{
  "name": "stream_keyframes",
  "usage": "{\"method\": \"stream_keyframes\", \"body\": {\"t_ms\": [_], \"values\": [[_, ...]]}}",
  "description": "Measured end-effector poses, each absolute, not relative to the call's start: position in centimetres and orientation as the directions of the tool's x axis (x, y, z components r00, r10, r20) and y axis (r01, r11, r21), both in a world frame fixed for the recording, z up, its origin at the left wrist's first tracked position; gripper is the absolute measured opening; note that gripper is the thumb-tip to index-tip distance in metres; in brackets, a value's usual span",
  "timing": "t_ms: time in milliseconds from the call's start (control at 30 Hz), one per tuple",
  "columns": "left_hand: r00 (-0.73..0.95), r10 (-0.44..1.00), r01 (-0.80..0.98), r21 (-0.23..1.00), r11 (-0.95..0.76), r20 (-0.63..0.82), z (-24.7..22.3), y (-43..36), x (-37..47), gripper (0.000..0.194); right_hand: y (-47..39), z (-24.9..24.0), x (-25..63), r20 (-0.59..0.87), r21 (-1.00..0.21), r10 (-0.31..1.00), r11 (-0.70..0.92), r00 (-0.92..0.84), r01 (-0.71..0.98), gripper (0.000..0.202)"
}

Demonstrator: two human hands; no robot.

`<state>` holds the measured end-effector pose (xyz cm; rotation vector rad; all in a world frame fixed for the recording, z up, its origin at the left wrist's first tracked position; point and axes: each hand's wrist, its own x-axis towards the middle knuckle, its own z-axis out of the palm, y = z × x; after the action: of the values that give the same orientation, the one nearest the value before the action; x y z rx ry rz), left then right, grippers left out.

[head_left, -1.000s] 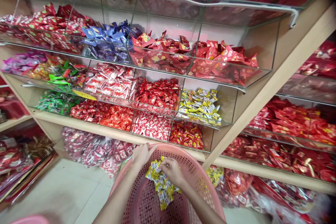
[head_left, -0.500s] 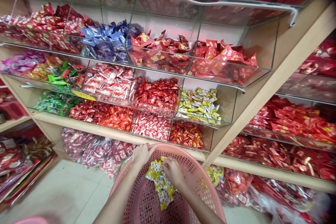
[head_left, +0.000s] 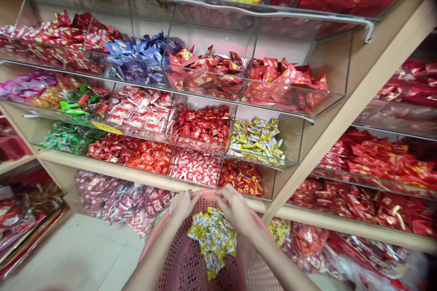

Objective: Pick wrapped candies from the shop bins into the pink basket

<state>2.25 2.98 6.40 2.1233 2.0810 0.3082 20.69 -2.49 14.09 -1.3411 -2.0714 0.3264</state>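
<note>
A pink perforated basket (head_left: 254,254) stands below the shelves, and yellow-and-white wrapped candies (head_left: 215,238) lie in a heap inside it. At the basket's far left rim, my left hand (head_left: 182,207) grips the edge, its thumb pointing right along the rim. My right hand (head_left: 235,207) is at the far right part of the rim, above and to the right of the heap, with its fingers curled. Whether those fingers touch the rim or hold anything is not clear. More yellow-and-white candies (head_left: 257,141) fill a clear bin on the shelf above.
Clear shelf bins hold red candies (head_left: 205,125), blue packets (head_left: 139,57) and green candies (head_left: 70,136). A slanting wooden upright (head_left: 344,113) divides the shelves on the right. Bagged candies (head_left: 123,200) lie under the bottom shelf beside the tiled floor (head_left: 82,252).
My right hand has moved up from the candies to the basket's far rim. The heap is now more exposed and looks larger. The view has shifted slightly.
</note>
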Motion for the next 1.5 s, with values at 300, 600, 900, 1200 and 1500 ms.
{"method": "stream_keyframes", "body": {"t_ms": [300, 600, 900, 1200, 1500], "values": [[0.016, 0.999, 0.962, 0.273, -0.025, 0.035, 6.7, 2.9, 2.1, 0.074, 3.3, 26.0, 26.4, 0.657, -0.320, 0.727, 0.511, -0.203, 0.798, 0.015], [0.004, 0.999, 0.964, 0.264, -0.013, 0.033, 6.6, 2.8, 2.2, 0.070, 10.7, 27.1, 32.1, 0.151, -0.665, 0.904, 0.393, -0.401, 0.635, 0.026], [0.023, 0.998, 0.965, 0.258, -0.037, 0.057, 6.5, 2.9, 2.0, 0.068, 10.6, 26.7, 31.3, 0.134, -0.626, 0.917, 0.372, -0.376, 0.685, 0.026], [0.022, 0.998, 0.966, 0.257, -0.037, 0.059, 6.6, 2.8, 2.0, 0.069, 9.2, 26.4, 30.3, 0.366, -0.364, 0.891, 0.402, -0.268, 0.840, 0.022], [0.018, 0.999, 0.967, 0.254, -0.025, 0.031, 7.1, 2.5, 2.2, 0.070, 5.3, 28.6, 28.4, 0.781, -0.325, 0.618, 0.526, -0.090, 0.786, 0.026]]}}
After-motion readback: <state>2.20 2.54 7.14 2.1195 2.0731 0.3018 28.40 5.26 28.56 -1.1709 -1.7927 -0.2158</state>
